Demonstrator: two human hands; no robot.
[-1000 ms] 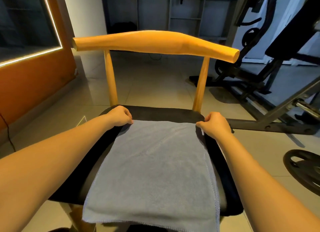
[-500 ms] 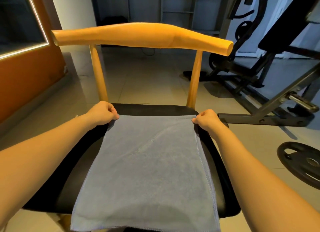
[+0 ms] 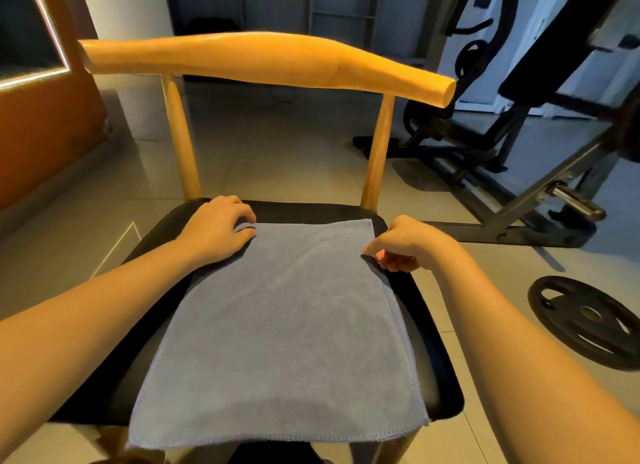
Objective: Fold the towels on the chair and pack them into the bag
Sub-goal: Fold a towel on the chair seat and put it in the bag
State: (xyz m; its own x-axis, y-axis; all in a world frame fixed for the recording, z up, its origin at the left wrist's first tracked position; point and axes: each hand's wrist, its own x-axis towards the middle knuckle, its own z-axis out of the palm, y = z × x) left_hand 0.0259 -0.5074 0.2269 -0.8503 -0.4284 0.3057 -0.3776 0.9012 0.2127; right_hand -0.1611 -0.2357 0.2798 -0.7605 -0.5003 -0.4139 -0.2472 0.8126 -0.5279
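Note:
A grey-blue towel [image 3: 287, 325] lies spread flat over the black seat [image 3: 426, 311] of a wooden chair [image 3: 263, 58], its near edge hanging over the seat's front. My left hand [image 3: 218, 231] sits at the towel's far left corner, with fingers and thumb curled round a small bunch of cloth. Beside the right edge, a little nearer than the far right corner, my right hand [image 3: 408, 245] has loosely curled fingers whose tips touch the hem. That far right corner lies flat and free. No bag is in view.
Tiled floor surrounds the chair. A black weight plate [image 3: 585, 318] lies on the floor to the right. Behind it stands a dark gym bench frame [image 3: 519, 214] with a steel bar end. An orange wall panel [image 3: 41, 124] is at the left.
My right hand has let go of the far right corner and slid nearer along the right edge. The towel now lies flatter on the seat. My left hand stays at its corner.

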